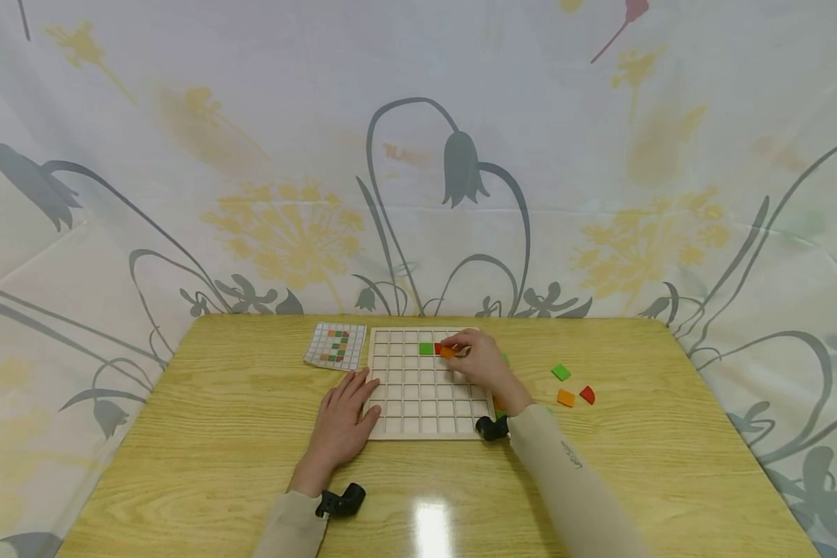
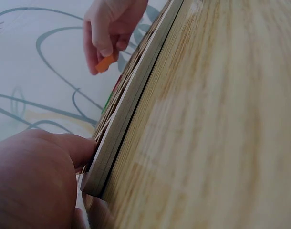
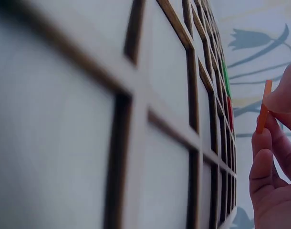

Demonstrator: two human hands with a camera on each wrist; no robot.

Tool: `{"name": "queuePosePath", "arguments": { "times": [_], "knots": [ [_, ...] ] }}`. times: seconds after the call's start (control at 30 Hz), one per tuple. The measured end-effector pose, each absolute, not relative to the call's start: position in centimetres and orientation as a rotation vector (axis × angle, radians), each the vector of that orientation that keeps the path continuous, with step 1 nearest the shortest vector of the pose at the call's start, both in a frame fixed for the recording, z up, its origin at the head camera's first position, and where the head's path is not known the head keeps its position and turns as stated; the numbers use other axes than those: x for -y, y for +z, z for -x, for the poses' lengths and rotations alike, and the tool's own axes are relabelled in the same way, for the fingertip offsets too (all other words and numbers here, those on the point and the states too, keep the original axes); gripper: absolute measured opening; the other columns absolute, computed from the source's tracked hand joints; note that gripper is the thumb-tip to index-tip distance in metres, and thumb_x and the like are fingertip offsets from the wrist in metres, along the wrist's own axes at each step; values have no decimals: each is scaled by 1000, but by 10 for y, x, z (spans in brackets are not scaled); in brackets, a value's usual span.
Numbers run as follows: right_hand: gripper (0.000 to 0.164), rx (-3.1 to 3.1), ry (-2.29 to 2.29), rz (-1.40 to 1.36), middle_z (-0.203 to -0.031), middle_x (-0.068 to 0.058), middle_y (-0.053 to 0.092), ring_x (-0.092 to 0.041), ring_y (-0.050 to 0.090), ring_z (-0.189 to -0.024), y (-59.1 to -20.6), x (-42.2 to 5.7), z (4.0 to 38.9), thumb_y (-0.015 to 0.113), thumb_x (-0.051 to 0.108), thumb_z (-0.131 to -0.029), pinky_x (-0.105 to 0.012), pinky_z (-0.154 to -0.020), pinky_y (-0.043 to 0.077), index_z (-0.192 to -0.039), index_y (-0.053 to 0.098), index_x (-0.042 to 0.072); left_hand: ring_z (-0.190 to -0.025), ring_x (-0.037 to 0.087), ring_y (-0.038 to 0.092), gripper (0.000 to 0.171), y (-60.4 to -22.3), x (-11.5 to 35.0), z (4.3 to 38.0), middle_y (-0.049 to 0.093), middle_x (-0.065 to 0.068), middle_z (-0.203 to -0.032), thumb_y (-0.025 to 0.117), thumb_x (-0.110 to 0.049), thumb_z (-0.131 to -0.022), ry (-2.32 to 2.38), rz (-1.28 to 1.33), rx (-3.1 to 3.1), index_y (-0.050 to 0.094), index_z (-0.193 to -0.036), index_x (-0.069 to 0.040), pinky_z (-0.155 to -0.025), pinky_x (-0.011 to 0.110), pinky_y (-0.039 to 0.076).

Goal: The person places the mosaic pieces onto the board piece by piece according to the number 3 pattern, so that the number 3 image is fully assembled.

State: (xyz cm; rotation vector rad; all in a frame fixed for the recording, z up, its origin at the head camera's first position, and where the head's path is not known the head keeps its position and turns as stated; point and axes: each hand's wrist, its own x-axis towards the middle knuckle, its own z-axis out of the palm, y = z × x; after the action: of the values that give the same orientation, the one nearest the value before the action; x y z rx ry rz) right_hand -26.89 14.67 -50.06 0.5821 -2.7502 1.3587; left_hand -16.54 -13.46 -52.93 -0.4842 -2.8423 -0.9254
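A wooden grid board (image 1: 397,391) lies flat on the table. My right hand (image 1: 484,363) is over its upper right part and pinches an orange tile (image 1: 448,352) between thumb and fingers. In the right wrist view the orange tile (image 3: 264,107) is seen edge-on, held above the board. A green tile (image 1: 426,349) and a red tile (image 1: 438,349) sit side by side in the grid's second row, the red one partly hidden by the orange tile. My left hand (image 1: 345,415) rests with spread fingers on the board's left edge; its thumb touches the rim in the left wrist view.
A printed card (image 1: 311,353) with a coloured grid pattern lies left of the board. Loose on the right are a green tile (image 1: 561,373), an orange tile (image 1: 566,397) and a red rounded piece (image 1: 587,395). More pieces are partly hidden under the right forearm. A patterned curtain (image 1: 418,232) stands behind.
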Motion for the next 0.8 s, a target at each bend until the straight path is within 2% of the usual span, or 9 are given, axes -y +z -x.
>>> {"name": "queuePosePath", "arguments": {
  "times": [0.2,0.5,0.8],
  "knots": [
    [33,2776,1391,-575,-102,-4,64,-22,60,-89,-498,-132,275,73,4,-80,-34,-73,52,-114,75,3,-147,36,25,46,-529,136,165,36,10,-158,57,-24,-101,-911,485,2845,53,-145,-9,-113,62,19],
    [40,2854,1452,-529,-110,-5,65,-23,60,-94,-495,-112,286,68,-1,-78,-35,-74,53,-117,74,5,-147,36,25,47,-528,136,165,36,11,-158,57,-24,-101,-915,495,2838,53,-145,-9,-113,62,19],
    [40,2865,1462,-490,-114,-5,66,-22,60,-98,-500,-98,289,68,-1,-79,-36,-82,53,-117,75,6,-147,36,25,46,-527,136,165,36,10,-158,56,-24,-102,-915,500,2843,53,-145,-9,-113,62,20]
  ]
}}
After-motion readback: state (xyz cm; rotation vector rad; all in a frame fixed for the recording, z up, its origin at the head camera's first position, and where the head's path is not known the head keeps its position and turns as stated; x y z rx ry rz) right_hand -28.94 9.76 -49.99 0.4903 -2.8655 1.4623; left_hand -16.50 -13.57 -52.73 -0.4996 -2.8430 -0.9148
